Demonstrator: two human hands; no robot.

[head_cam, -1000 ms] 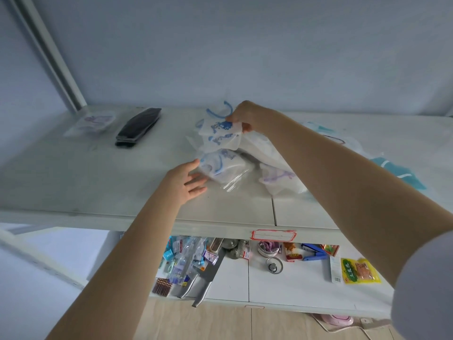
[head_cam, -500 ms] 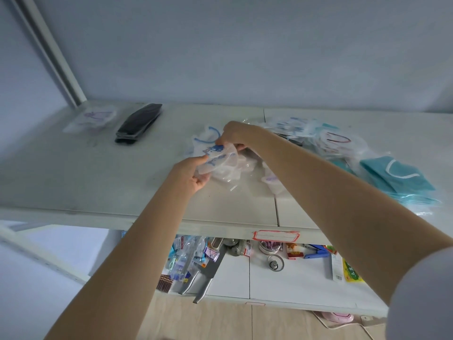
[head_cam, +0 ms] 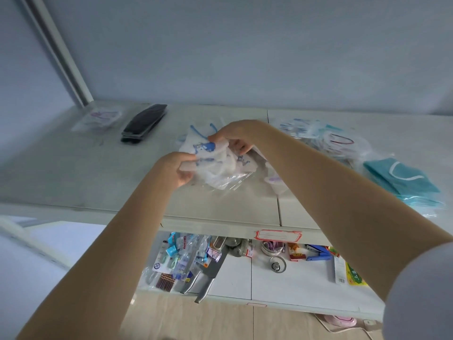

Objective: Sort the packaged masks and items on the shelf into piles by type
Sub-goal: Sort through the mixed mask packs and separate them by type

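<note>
Pale shelf (head_cam: 73, 177) against a blue wall: our left hand (head_cam: 176, 168) and right hand (head_cam: 235, 136) pinch blue-printed masks (head_cam: 210, 155) mid-shelf, fingers closed on the wrappers, seemingly gathering like with like; black masks (head_cam: 144, 122) and teal masks (head_cam: 402, 180) lie well apart.

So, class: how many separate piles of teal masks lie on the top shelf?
1: the teal mask pile lies at the top shelf's right end. Others may be hidden beyond the frame's edge.

Both hands (head_cam: 208, 155) on blue-printed masks (head_cam: 215, 163)
</note>
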